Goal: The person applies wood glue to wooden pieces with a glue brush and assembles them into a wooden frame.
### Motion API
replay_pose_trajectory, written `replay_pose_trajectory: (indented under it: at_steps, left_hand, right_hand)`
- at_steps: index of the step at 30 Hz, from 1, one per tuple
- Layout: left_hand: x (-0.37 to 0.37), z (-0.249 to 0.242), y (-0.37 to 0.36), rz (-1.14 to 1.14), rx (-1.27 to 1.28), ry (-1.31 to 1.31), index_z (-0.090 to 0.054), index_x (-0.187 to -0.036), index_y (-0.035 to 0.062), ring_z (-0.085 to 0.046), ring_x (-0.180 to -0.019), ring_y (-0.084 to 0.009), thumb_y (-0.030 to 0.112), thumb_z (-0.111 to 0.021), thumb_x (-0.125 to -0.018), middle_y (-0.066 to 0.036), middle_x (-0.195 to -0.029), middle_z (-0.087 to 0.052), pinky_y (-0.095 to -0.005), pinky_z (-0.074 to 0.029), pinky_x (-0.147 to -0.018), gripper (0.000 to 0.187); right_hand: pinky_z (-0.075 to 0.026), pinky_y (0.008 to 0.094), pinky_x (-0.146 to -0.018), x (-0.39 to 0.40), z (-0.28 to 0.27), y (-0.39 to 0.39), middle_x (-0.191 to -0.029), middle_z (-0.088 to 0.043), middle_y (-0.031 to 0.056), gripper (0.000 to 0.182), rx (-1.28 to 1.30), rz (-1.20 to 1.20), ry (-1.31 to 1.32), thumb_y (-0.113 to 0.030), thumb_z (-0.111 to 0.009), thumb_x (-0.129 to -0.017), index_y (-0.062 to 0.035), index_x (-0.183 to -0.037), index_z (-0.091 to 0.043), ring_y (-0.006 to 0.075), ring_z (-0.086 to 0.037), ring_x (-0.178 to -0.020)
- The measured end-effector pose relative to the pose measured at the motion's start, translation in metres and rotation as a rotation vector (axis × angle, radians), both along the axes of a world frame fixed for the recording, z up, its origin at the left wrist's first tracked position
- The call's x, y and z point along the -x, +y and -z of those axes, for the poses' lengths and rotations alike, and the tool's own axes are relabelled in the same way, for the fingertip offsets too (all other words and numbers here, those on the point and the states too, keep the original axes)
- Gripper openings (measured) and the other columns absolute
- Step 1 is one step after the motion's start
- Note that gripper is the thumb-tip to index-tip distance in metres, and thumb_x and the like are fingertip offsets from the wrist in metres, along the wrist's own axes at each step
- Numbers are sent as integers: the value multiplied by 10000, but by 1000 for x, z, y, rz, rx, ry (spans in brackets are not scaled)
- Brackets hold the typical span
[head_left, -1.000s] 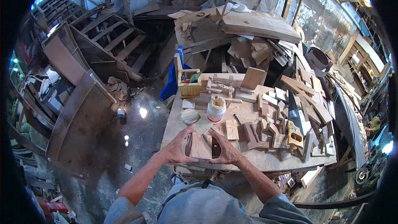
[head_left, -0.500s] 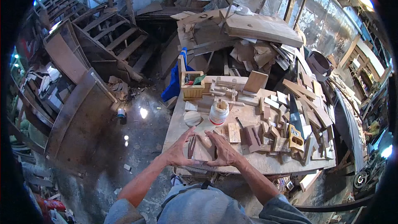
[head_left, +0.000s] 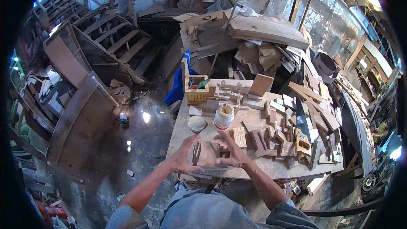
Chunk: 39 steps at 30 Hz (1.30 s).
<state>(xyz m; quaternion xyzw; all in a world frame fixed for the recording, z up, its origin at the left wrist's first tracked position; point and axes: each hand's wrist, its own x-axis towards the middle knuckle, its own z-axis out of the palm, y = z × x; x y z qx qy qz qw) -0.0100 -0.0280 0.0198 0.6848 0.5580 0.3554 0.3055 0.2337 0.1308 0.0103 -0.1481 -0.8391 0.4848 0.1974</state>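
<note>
Both of my hands hold a small assembly of wooden pieces (head_left: 206,154) just above the near edge of the workbench (head_left: 271,165). My left hand (head_left: 185,156) cups its left side, fingers spread upward. On the right, my right hand (head_left: 232,152) grips it with the fingers curled over the top. The assembly is tilted, with a dark panel showing on its left face. A white glue jar (head_left: 223,118) with a stick in it stands just beyond my hands, beside a round wooden disc (head_left: 196,123).
Several wood offcuts (head_left: 280,133) and a yellow-handled handsaw (head_left: 302,133) crowd the bench's right half. A small wooden box (head_left: 196,91) with tools sits at the far left corner. Timber is stacked behind; wooden stairs (head_left: 114,42) and a wet floor lie left.
My hands have lifted and tilted the wooden assembly, which lay flatter between my palms before. The right hand's fingers have come over its top.
</note>
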Motion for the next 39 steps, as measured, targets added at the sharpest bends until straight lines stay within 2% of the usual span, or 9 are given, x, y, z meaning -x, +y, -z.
replay_pose_trajectory:
  at_steps: [1, 4, 11, 14, 21, 27, 30, 36, 39]
  left_hand:
    - [0, -6, -3, -14, -3, 25, -112, -1638, 96, -334, -1470, -383, 455, -951, -667, -204, -1581, -310, -508, -344, -1204, 1333]
    - [-2, -5, -11, -160, 99, -178, -114, -1634, 72, -351, -1450, -384, 500, -918, -708, -220, -1593, -289, -488, -360, -1184, 1299]
    - [-33, 36, -9, -529, 373, -594, -84, -1617, 14, -445, -1362, -366, 543, -879, -768, -275, -1525, -327, -467, -414, -1124, 1277]
    - [-54, 2, 1, -628, 455, -704, -76, -1612, 2, -480, -1321, -351, 546, -869, -785, -270, -1487, -364, -453, -417, -1121, 1268]
    - [-56, 22, 9, -542, 431, -713, 70, -1619, 83, -487, -1331, -332, 320, -965, -724, -265, -1488, -387, -451, -453, -1092, 1389]
    - [-51, 29, -12, -460, 353, -843, 135, -1625, 189, -495, -1350, -334, 168, -958, -727, -279, -1481, -443, -461, -447, -1112, 1415]
    - [-61, 27, -27, -403, 213, -904, 173, -1618, 206, -508, -1349, -344, 126, -944, -737, -268, -1481, -467, -469, -439, -1127, 1425]
    - [-81, -2, -46, -441, -175, -588, 284, -1576, 178, -476, -1388, -367, 184, -961, -718, -249, -1537, -379, -490, -412, -1160, 1512]
    - [-77, 3, -49, -450, -327, -226, 347, -1547, 157, -445, -1409, -376, 226, -964, -718, -241, -1585, -252, -493, -418, -1158, 1552]
  right_hand:
    - [-351, 494, -1181, 2, -9, 3, -1427, -502, 207, 1184, 56, 1, -24, -503, -882, -744, -21, -1602, -224, 326, -481, -1361]
    - [-342, 486, -1199, 5, -11, 12, -1434, -498, 224, 1187, 20, -33, -15, -479, -892, -746, -19, -1606, -214, 338, -476, -1367]
    - [-294, 506, -1252, -28, -19, -6, -1655, -215, 249, 1372, -299, -38, -366, -368, -949, -632, -65, -1643, -73, 426, -250, -1535]
    - [-296, 495, -1256, -30, -12, -8, -1668, -173, 241, 1355, -322, -44, -326, -304, -956, -618, -67, -1640, -98, 422, -224, -1544]
    - [-327, 504, -1233, -38, -2, -20, -1661, -194, 237, 1103, -397, -47, -254, -243, -938, -655, -76, -1561, -331, 412, -298, -1514]
    - [-359, 559, -1175, -51, -3, -33, -1607, -282, 271, 1045, -687, -88, -187, -326, -953, -669, -48, -1493, -373, 477, -384, -1434]
    - [-328, 551, -1184, -46, -43, -54, -1617, -288, 254, 1114, -501, 13, -227, -376, -934, -709, -56, -1557, -286, 464, -425, -1401]
    - [-301, 548, -1198, -39, -54, -96, -1634, -253, 208, 1011, 428, 161, 550, -123, -769, -874, -102, -1637, -107, 339, -425, -1428]
    - [-301, 555, -1200, -23, -57, -107, -1609, -276, 223, 986, 227, 150, 521, 53, -635, -829, -87, -1628, -76, 384, -424, -1434]
